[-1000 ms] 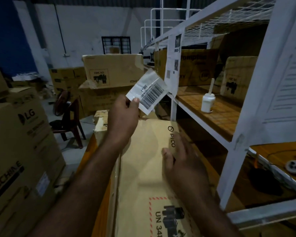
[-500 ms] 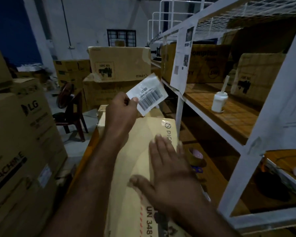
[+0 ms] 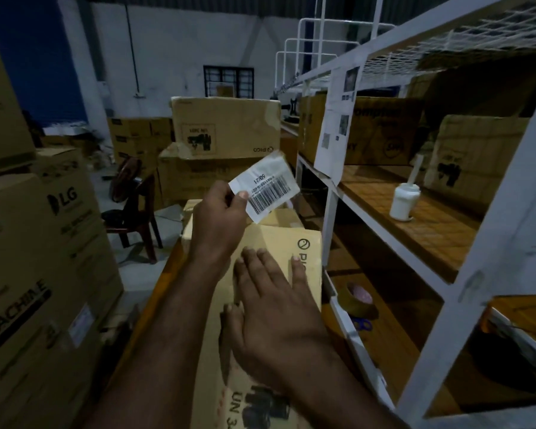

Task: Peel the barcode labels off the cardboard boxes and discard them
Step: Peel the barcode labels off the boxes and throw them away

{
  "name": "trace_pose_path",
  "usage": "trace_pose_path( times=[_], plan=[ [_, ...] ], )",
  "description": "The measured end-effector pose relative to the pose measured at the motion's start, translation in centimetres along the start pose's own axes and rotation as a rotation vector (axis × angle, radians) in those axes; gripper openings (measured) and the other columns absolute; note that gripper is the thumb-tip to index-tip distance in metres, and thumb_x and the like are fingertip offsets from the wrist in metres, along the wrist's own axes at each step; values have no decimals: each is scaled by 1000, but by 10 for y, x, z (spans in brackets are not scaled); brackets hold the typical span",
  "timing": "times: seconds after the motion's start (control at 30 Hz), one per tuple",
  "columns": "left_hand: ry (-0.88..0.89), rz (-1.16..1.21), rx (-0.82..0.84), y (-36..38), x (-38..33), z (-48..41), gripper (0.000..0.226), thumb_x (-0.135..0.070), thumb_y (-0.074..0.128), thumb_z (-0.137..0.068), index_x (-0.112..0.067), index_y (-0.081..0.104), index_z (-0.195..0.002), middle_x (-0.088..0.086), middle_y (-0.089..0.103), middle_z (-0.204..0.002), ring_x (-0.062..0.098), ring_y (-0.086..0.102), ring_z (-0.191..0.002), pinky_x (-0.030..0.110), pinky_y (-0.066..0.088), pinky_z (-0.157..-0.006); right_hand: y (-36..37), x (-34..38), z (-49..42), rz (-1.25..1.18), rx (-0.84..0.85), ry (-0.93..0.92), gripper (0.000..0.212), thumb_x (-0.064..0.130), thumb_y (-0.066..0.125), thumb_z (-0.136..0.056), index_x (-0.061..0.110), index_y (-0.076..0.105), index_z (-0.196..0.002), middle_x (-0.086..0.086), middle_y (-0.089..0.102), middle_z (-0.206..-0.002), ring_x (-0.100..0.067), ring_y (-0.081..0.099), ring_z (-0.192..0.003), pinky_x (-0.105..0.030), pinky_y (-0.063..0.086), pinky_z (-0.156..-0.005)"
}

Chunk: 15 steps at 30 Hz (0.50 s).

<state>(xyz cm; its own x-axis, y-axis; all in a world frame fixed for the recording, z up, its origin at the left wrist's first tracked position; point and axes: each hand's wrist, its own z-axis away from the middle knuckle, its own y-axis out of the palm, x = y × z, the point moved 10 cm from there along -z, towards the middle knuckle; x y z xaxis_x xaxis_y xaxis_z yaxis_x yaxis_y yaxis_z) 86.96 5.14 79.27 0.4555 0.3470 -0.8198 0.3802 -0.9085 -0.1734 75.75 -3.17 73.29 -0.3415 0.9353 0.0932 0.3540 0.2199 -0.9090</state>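
Label off the box, pinched in your left hand; right hand flat on the carton.

Your left hand [image 3: 220, 221] is raised above the far end of the cardboard box [image 3: 279, 252], fingers [image 3: 241, 202] closed on the near-left corner of the barcode label [image 3: 265, 186], which sticks up and right, barcode facing you, clear of the box. Your right hand [image 3: 276, 308] lies palm down on the box top, fingers spread open and gripping nothing, near the PICO logo. White shelf rack [image 3: 440, 292] sits just right of the box, with a white bottle [image 3: 404, 201] on its shelf and a tape roll [image 3: 358, 300] lower down. LG cartons [image 3: 44, 230] are stacked at left.
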Motion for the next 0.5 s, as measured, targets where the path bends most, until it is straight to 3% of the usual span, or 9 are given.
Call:
trace_pose_path(
  times=[0.17,0.2,0.3,0.33,0.37,0.47,0.5],
  plan=[
    [60,-86,21,6,1,2,16,-29,54,-98,-14,60,-101,-3,67,-90,10,66,-82,25,51,-60,0,-4,-18,50,-2,-14,67,47,20,-97,15,9,-155,-3,2,-163,-18,-8,-150,-53,-11,-117],
    [64,-95,11,6,3,2,17,-29,53,-98,-14,59,-100,-3,67,-90,10,67,-81,26,52,-60,4,-4,-10,44,-2,-26,67,47,22,-96,14,15,-154,-5,7,-163,-19,-3,-150,-53,-8,-117],
    [12,-47,-13,6,12,0,16,-29,52,-99,-14,58,-100,-2,68,-93,9,68,-82,24,50,-56,10,-10,21,53,10,10,69,53,37,-88,7,52,-138,-12,41,-150,-26,37,-141,-55,18,-109],
    [-12,-35,-10,8,12,-1,16,-30,52,-100,-15,57,-101,-1,67,-94,9,67,-83,21,47,-55,9,-15,26,66,2,35,71,56,39,-86,7,55,-135,-12,44,-148,-27,40,-139,-56,21,-107],
    [-31,-26,-3,12,12,-2,16,-30,51,-100,-16,57,-101,-1,67,-95,9,66,-84,20,44,-55,12,-21,26,69,40,71,76,61,36,-86,8,50,-139,-12,39,-152,-27,34,-142,-57,18,-109],
    [-27,0,26,21,3,1,15,-32,51,-100,-17,56,-99,-3,66,-93,8,65,-83,22,45,-57,4,-37,8,139,73,160,97,76,13,-84,9,2,-154,-12,-11,-161,-27,-16,-148,-60,-9,-114],
    [-13,-5,33,21,0,3,16,-33,50,-100,-17,55,-99,-4,66,-92,7,65,-82,23,46,-57,1,-37,-2,167,65,159,100,77,9,-82,8,-5,-153,-14,-16,-160,-28,-22,-146,-59,-12,-114]
  ],
)
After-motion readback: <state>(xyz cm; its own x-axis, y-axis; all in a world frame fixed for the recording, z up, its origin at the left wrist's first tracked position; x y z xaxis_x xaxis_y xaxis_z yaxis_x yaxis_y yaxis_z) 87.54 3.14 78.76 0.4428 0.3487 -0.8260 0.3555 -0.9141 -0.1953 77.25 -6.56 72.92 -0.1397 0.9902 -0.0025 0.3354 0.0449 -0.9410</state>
